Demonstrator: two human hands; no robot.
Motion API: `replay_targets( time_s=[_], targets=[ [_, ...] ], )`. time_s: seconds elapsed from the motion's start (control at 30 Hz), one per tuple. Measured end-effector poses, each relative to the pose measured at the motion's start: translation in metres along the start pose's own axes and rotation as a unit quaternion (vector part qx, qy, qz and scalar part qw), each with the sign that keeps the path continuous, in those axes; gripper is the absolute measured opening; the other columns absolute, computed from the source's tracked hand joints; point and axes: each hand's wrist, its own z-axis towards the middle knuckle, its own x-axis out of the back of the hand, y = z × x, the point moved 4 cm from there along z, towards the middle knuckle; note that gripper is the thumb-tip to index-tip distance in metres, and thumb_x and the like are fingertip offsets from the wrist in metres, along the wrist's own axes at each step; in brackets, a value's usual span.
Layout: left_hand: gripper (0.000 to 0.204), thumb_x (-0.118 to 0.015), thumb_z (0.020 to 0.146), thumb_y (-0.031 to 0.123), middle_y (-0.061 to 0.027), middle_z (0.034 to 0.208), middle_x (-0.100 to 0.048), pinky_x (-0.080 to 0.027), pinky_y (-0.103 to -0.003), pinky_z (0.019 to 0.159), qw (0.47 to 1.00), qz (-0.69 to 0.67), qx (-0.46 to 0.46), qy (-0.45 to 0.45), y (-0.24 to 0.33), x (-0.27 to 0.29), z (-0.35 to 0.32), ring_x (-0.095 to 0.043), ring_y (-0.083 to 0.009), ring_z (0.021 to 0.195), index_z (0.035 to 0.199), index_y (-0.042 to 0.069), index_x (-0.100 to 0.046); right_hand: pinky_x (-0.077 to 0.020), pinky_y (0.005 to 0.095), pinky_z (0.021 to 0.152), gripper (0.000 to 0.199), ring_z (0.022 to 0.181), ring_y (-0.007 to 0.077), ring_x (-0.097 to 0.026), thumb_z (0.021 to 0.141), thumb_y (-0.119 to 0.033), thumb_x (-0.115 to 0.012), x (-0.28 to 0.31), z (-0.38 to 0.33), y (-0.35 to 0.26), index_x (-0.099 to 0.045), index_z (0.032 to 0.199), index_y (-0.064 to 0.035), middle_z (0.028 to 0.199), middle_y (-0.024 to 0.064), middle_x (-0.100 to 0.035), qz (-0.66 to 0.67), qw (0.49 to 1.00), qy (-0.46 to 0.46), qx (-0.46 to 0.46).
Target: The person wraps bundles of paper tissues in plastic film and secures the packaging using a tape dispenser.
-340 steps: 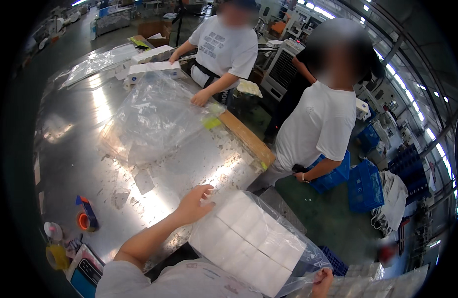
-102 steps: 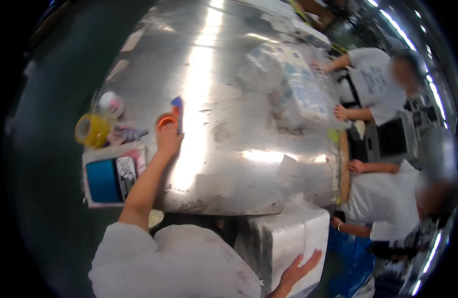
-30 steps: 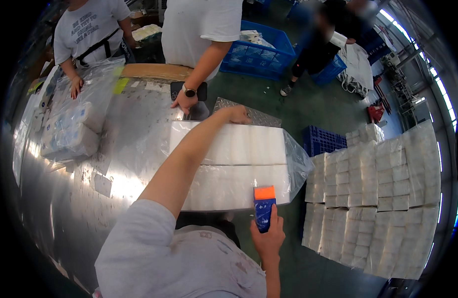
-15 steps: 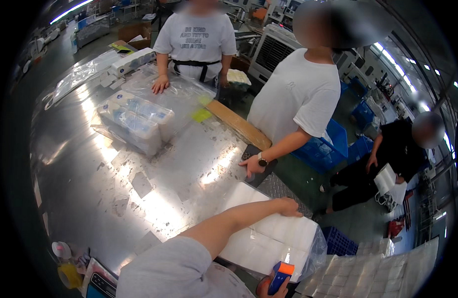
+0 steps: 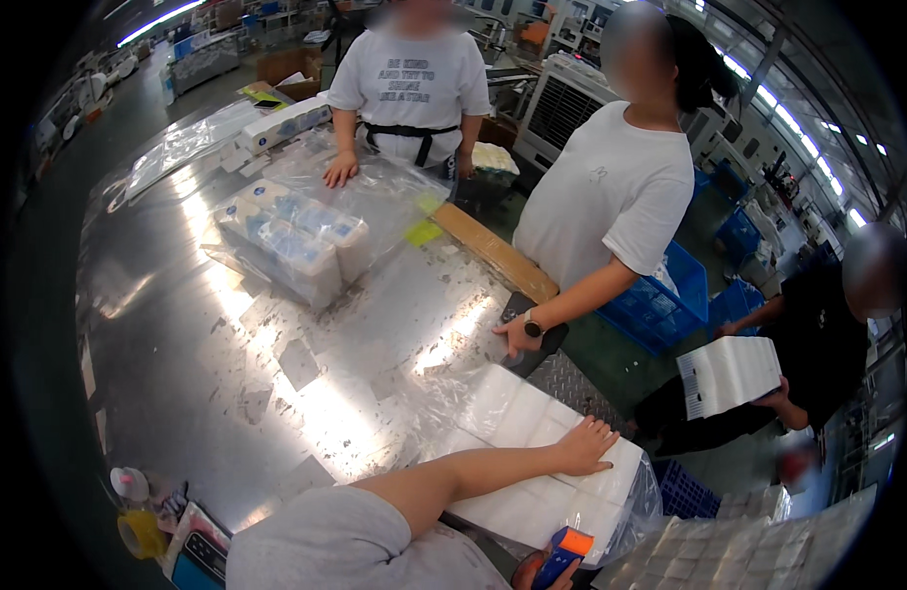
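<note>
My left hand [image 5: 583, 448] lies with its fingers spread on top of a block of white packs [image 5: 512, 497], which look like tissue packs, near the table's right edge. A clear plastic bag [image 5: 650, 500] wraps round this block, its loose film showing at both ends. At the bottom of the view, my right hand [image 5: 563, 578] is closed round a blue hand-held tool with an orange end [image 5: 563, 556], whose exact kind I cannot make out. The tool is beside the near edge of the block.
The metal table [image 5: 178, 393] carries bagged tissue packs [image 5: 296, 246], a cardboard strip [image 5: 497, 251] and a yellow tape roll [image 5: 141, 534]. Two people in white shirts stand at its far side, hands on it. A person in black holds a white stack [image 5: 733, 374]. Wrapped packs [image 5: 738, 546] lie lower right.
My left hand has gone from gripping the block's far edge to lying flat on its top. The person in black has come nearer with the white stack. My right hand still holds the tool.
</note>
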Motion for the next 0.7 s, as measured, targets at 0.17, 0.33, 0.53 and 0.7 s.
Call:
replay_targets(
  time_s=[0.17,0.33,0.53,0.7],
  targets=[
    [0.062,-0.051,0.079,0.046,-0.0163,0.100,-0.053,-0.032,-0.039,0.086,0.999,0.022,-0.013,0.026,-0.001,-0.002,0.001,-0.046,-0.0265,0.098,0.118,-0.003,-0.048,-0.0453,0.0421,0.054,0.078,0.062,0.0341,-0.055,0.069,-0.047,-0.066,0.009,0.004,-0.013,-0.041,0.131,-0.0081,0.077,0.0160,-0.054,-0.008,0.999,0.042,0.033],
    [0.062,-0.050,0.081,0.043,-0.0194,0.117,-0.048,-0.027,-0.042,0.097,1.000,0.017,-0.002,-0.011,0.000,-0.001,0.000,-0.041,-0.0309,0.113,0.121,-0.003,-0.045,-0.0466,0.0438,0.059,0.081,0.067,0.0366,-0.056,0.069,-0.048,-0.066,0.000,0.001,-0.004,-0.036,0.134,-0.0096,0.081,0.0186,-0.055,0.029,0.999,0.000,-0.016],
    [0.061,-0.049,0.083,0.039,-0.0208,0.137,-0.030,-0.017,-0.043,0.107,0.996,0.004,-0.058,-0.065,0.015,-0.013,-0.029,-0.025,-0.0327,0.130,0.126,-0.003,-0.040,-0.0469,0.0456,0.062,0.085,0.069,0.0387,-0.057,0.068,-0.049,-0.067,-0.003,-0.004,0.000,-0.032,0.136,-0.0110,0.084,0.0213,-0.056,0.040,0.998,-0.025,-0.034],
    [0.061,-0.049,0.084,0.039,-0.0212,0.139,-0.028,-0.015,-0.042,0.108,0.994,-0.022,-0.047,-0.094,0.030,-0.003,-0.054,-0.020,-0.0319,0.132,0.127,-0.004,-0.039,-0.0469,0.0458,0.062,0.086,0.069,0.0389,-0.056,0.068,-0.046,-0.068,-0.001,-0.003,-0.003,-0.031,0.136,-0.0083,0.085,0.0232,-0.056,0.039,0.999,-0.022,-0.011]
  ],
)
